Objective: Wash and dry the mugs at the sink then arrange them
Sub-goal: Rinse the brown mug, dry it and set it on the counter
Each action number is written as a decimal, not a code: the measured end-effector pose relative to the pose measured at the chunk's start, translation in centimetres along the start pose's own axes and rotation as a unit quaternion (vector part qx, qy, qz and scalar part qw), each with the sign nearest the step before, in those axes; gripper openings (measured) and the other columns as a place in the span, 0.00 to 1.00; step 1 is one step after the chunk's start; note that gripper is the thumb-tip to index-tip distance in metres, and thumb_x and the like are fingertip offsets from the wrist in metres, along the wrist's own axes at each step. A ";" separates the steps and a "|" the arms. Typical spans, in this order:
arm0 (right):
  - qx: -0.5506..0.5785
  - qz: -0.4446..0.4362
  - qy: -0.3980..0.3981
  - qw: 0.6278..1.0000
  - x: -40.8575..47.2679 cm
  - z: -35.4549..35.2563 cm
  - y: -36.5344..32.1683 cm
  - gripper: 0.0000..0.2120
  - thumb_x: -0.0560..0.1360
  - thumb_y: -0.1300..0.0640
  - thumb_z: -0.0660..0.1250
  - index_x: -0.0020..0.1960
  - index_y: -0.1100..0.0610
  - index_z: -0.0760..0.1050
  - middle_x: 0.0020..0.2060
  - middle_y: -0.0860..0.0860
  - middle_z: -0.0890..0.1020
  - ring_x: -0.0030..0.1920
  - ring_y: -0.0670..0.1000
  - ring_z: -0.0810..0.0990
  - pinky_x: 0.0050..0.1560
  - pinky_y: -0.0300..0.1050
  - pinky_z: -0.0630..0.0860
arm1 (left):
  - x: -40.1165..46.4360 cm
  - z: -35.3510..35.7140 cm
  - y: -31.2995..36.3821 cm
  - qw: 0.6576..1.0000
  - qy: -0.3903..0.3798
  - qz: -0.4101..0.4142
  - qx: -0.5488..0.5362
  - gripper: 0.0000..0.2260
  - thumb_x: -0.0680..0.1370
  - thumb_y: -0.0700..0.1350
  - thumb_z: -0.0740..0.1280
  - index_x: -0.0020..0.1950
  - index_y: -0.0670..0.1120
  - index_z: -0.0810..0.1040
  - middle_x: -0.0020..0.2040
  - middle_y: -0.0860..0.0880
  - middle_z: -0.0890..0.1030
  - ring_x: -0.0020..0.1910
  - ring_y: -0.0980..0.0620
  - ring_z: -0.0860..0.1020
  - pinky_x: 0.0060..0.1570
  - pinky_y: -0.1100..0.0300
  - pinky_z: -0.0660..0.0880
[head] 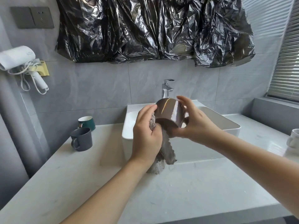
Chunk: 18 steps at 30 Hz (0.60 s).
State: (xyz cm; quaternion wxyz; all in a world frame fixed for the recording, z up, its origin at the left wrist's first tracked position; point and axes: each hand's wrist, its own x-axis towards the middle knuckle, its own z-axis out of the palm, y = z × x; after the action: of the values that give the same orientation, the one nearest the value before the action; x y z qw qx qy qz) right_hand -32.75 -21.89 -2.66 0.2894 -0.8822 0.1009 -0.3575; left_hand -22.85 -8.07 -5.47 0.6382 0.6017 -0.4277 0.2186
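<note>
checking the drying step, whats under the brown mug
A grey cloth hangs from below the brown mug, bunched in the left hand. The mug's opening is hidden.

Mugs: four are counted — a brown mug point(169, 113), a dark grey mug point(82, 139), a green mug point(86, 121) with a white inside, and a white mug point(293, 138) cut off by the right edge.
Mugs held up: one, the brown one.
Mugs stood on the counter point(100, 183): three, two to the left of the sink and one to the right.
Hands: two are seen, a left hand point(146, 135) and a right hand point(193, 120).
Cloths: one grey cloth point(166, 151).
Sinks: one white sink point(127, 126).
Taps: one chrome tap point(167, 88).
Hair dryers: one white hair dryer point(17, 57).
Wall sockets: one socket plate point(32, 17).
Plastic sheets: one black plastic sheet point(153, 29).
</note>
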 end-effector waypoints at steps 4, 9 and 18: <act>0.178 0.102 0.006 0.979 -0.7 0.2 1.3 0.30 0.64 0.57 0.75 0.63 0.45 0.69 0.52 0.53 0.80 0.38 0.56 0.80 0.30 0.46 0.75 | 0.6 -0.3 0.6 1.000 0.006 0.026 0.001 0.22 0.71 0.30 0.58 0.61 0.40 0.80 0.61 0.51 0.79 0.62 0.60 0.75 0.65 0.71 0.66; 0.143 0.060 0.023 0.988 -0.9 0.4 0.9 0.34 0.63 0.63 0.70 0.66 0.45 0.68 0.54 0.48 0.77 0.49 0.55 0.80 0.42 0.50 0.82 | 0.6 -0.6 0.6 0.993 -0.121 -0.001 -0.009 0.25 0.71 0.37 0.59 0.68 0.42 0.76 0.68 0.52 0.76 0.68 0.63 0.70 0.65 0.75 0.63; -0.139 -0.142 -0.002 0.980 -0.4 0.3 1.0 0.43 0.63 0.40 0.72 0.73 0.55 0.67 0.63 0.49 0.74 0.56 0.44 0.70 0.59 0.36 0.66 | 0.3 -1.4 -1.5 0.978 -0.206 -0.023 0.016 0.32 0.75 0.36 0.71 0.76 0.47 0.66 0.70 0.57 0.71 0.62 0.65 0.72 0.59 0.76 0.66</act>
State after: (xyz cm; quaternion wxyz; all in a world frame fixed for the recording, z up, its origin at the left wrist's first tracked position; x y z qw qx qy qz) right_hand -32.77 -22.40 -3.64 0.1103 -0.9200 0.0224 -0.3755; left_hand -21.12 -7.08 -5.94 0.5313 0.6539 -0.5323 0.0823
